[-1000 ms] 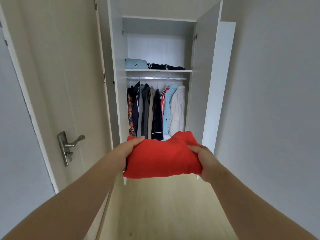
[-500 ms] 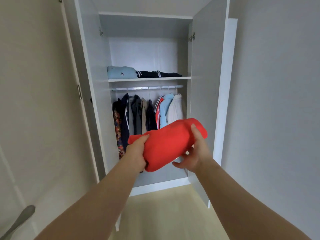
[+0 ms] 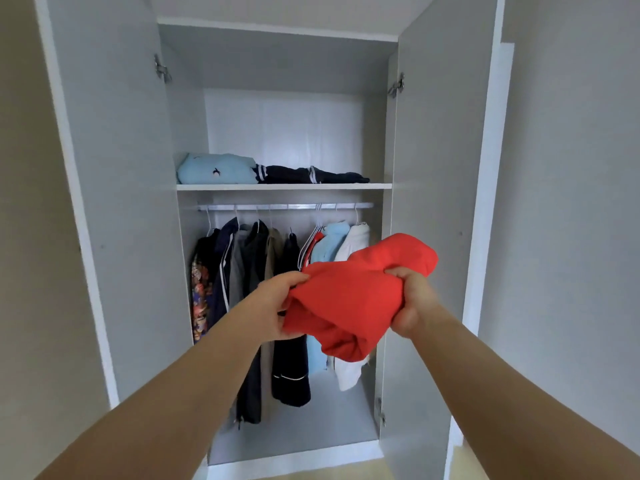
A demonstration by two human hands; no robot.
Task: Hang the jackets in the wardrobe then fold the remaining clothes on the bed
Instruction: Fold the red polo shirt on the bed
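Observation:
A folded red garment (image 3: 349, 299) is held up in front of the open wardrobe (image 3: 114, 202). My left hand (image 3: 277, 306) grips its left edge and my right hand (image 3: 412, 303) grips its right side, with fingers curled into the cloth. Behind it, several jackets (image 3: 256, 271) hang on hangers from the rail (image 3: 284, 206). On the shelf (image 3: 284, 187) above the rail lie a folded light blue garment (image 3: 214, 169) and a folded dark garment with white stripes (image 3: 308, 174). The bed is out of view.
Both wardrobe doors stand open, the left door (image 3: 104, 168) and the right door (image 3: 440, 202) flanking the opening. A grey wall (image 3: 571, 202) runs along the right. The shelf's right end shows bare board. Pale floor shows at the bottom right.
I have come closer to the wardrobe, which now fills the view. The red garment has risen and bunched up, and both hands grip it tighter.

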